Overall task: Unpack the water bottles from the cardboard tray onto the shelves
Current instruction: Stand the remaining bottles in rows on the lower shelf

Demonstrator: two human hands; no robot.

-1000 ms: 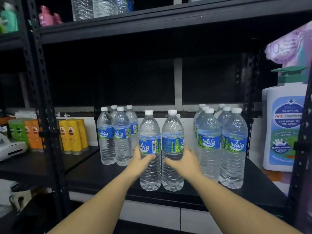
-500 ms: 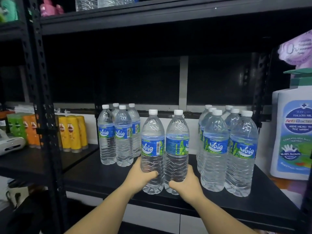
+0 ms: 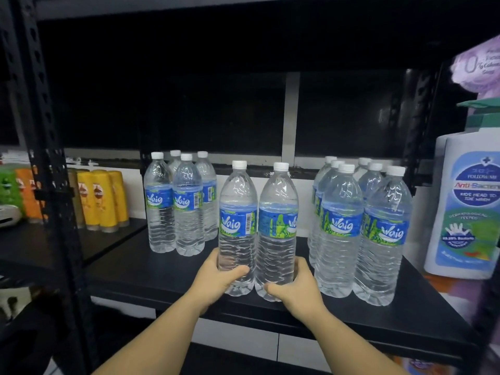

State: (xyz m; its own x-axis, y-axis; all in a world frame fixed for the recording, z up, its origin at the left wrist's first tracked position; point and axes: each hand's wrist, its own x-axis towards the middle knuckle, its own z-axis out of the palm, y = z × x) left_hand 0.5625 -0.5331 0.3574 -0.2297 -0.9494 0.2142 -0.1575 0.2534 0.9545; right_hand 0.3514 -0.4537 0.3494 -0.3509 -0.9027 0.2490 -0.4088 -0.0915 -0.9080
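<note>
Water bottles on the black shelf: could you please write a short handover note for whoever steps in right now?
Left hand: grips the lower body of the left centre bottle.
Right hand: grips the lower body of the right centre bottle.
Both bottles stand upright, side by side, near the front edge of the black shelf.
Done: a left group of bottles and a right group of bottles already stand on the shelf.
Left: let go of the two centre bottles, probably after sliding them back into line. The cardboard tray is out of view, so what remains in it cannot be told.
</note>
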